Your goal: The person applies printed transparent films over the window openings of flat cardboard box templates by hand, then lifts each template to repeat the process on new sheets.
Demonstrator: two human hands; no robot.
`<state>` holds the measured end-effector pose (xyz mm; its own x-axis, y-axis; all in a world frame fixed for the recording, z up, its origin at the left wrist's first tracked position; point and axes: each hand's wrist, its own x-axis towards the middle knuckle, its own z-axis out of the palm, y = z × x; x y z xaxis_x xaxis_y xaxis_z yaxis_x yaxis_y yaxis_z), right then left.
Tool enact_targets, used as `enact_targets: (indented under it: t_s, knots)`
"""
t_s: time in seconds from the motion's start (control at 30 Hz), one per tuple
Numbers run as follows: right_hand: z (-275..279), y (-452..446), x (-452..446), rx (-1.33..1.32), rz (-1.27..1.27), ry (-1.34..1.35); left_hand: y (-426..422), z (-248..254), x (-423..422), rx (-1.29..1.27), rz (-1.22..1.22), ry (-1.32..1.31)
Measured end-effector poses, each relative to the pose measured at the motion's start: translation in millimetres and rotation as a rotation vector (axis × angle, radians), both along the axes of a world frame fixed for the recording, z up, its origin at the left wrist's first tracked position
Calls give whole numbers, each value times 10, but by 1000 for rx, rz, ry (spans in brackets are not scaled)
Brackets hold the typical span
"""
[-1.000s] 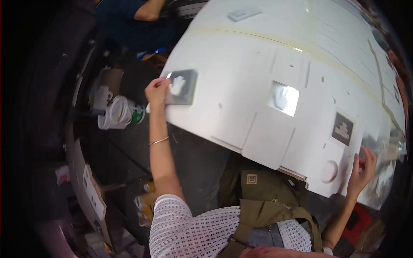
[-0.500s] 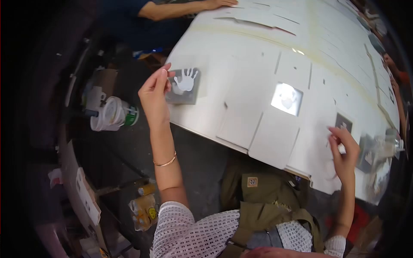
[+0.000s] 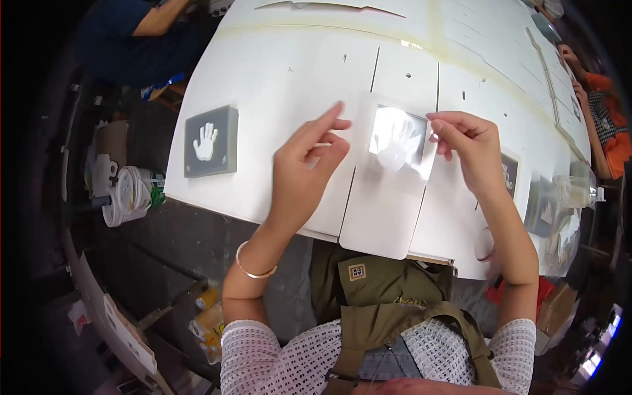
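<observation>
My right hand (image 3: 464, 141) pinches the right edge of a clear film (image 3: 429, 168) bearing a white hand shape. The film lies over or just above a shiny dark square with glare (image 3: 415, 125) on the white table; whether they touch is unclear. Left of the film is my left hand (image 3: 309, 168), its index finger and thumb apart and nothing seen between them. A stack of dark grey squares (image 3: 227, 141), the top one showing a white handprint, rests at the table's left edge.
The white table (image 3: 276, 105) has cut lines and yellowish tape. A dark card with white lettering (image 3: 508, 174) is partly behind my right arm. Clear bags (image 3: 559, 217) lie at the right. White buckets (image 3: 128, 197) stand lower left. Other people are at the far left and right.
My left hand has moved right from the grey stack and come off the film. My right hand has moved left and up to the film. The film now overlaps the shiny square.
</observation>
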<state>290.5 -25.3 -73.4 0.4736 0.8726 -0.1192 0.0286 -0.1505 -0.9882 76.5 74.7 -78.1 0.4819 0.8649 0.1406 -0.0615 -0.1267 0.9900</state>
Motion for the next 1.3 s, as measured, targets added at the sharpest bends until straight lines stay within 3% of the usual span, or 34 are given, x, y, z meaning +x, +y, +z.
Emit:
enact_targets:
  t_s: [0.07, 0.13, 0.17, 0.6, 1.0, 1.3]
  knots:
    - [-88, 45, 151, -90, -74, -42, 107, -47, -111, 89, 14, 93]
    - [-182, 71, 228, -136, -100, -27, 184, -129, -237, 502, -164, 367]
    - [-222, 80, 251, -149, -99, -15, 184, -142, -257, 569, -219, 419]
    - [-354, 140, 311, -200, -84, -45, 165, -295, -197, 639, -434, 478]
    - [-405, 133, 303, -136, -80, -68, 155, -333, -141, 829, -447, 545]
    - [-406, 114, 312, -154, -47, -85, 132, -266, -94, 785, -465, 585]
